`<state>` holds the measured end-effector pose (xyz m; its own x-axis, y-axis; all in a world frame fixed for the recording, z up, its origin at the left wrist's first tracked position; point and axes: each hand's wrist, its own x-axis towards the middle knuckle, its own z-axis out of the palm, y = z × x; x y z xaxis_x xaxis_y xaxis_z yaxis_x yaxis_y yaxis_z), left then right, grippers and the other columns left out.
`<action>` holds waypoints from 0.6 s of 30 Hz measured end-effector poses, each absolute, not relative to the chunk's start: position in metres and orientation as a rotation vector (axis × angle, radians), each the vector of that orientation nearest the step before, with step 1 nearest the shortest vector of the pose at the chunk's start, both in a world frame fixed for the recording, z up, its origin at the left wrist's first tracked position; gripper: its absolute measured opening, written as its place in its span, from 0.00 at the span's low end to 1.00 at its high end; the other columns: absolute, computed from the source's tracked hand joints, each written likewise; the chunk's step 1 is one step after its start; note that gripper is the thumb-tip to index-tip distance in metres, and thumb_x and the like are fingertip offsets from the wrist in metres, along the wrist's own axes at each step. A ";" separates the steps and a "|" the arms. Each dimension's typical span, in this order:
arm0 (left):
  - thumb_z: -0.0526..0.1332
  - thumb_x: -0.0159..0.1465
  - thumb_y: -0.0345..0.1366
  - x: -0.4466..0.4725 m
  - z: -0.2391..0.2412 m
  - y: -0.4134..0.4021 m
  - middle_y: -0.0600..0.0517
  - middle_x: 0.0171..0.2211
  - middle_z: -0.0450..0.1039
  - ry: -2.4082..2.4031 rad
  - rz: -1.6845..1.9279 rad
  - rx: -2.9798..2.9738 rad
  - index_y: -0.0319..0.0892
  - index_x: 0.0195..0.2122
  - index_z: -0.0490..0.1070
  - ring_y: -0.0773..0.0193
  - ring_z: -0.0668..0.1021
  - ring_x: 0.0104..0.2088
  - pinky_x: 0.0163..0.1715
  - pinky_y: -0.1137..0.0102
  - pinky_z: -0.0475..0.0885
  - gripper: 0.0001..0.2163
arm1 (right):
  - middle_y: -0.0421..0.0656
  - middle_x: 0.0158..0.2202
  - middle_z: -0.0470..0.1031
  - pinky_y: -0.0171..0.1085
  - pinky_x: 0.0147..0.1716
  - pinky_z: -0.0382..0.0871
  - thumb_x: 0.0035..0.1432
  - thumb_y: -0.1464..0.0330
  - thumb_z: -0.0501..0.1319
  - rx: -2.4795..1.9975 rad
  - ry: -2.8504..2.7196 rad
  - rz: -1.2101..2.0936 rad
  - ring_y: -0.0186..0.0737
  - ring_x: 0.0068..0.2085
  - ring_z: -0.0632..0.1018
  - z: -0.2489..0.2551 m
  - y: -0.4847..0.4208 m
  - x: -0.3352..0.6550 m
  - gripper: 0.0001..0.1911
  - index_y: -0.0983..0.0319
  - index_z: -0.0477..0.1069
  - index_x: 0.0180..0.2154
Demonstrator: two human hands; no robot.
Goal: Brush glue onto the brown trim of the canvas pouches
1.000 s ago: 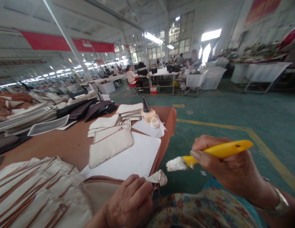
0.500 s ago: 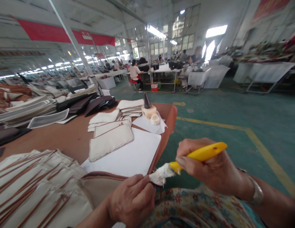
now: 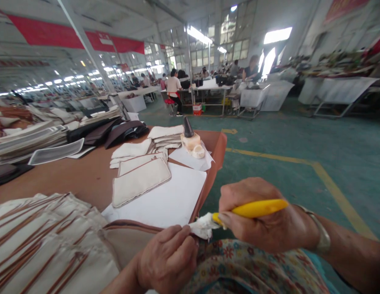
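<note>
My right hand is closed round the yellow handle of a glue brush, whose head is thickly coated in white. The brush tip lies right by the fingertips of my left hand. At the table's near edge, those fingers are closed on a grey-beige piece with a brown edge; its far end is hidden behind the hand. To its left lie overlapping cream panels with thin brown strips on them. Beyond my hands, a cream rectangular panel rests on white paper.
A black cone-topped bottle and a whitish container stand at the table's far corner, near stacked cream pieces. Dark pieces are piled at far left. Several people work at benches beyond; one person sits on a red stool.
My right hand and the brush have shifted slightly left and down, the handle now lying flatter. My left hand keeps its hold. The whole view has shifted a little.
</note>
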<state>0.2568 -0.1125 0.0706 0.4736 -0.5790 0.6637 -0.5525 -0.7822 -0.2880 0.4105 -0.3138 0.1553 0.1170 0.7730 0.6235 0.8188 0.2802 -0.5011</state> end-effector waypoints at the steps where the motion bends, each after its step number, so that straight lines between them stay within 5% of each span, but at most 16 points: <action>1: 0.53 0.66 0.23 0.257 0.072 -0.113 0.47 0.29 0.77 1.023 -1.209 -2.686 0.33 0.36 0.75 0.57 0.82 0.35 0.32 0.65 0.76 0.10 | 0.36 0.24 0.64 0.30 0.25 0.57 0.59 0.77 0.56 -1.450 -1.668 -0.051 0.29 0.24 0.63 0.153 -0.311 0.409 0.08 0.63 0.63 0.28; 6: 0.52 0.67 0.22 0.258 0.075 -0.115 0.49 0.26 0.75 1.012 -1.178 -2.752 0.34 0.35 0.73 0.60 0.80 0.31 0.28 0.66 0.73 0.11 | 0.36 0.23 0.61 0.31 0.26 0.55 0.55 0.77 0.53 -1.450 -1.820 0.007 0.30 0.24 0.62 0.150 -0.316 0.410 0.10 0.62 0.55 0.25; 18: 0.51 0.69 0.23 0.259 0.071 -0.112 0.47 0.30 0.76 0.924 -1.167 -2.875 0.35 0.40 0.71 0.61 0.79 0.33 0.30 0.66 0.74 0.10 | 0.37 0.24 0.65 0.33 0.25 0.57 0.63 0.76 0.54 -1.583 -1.670 -0.096 0.31 0.24 0.65 0.159 -0.336 0.416 0.11 0.61 0.62 0.27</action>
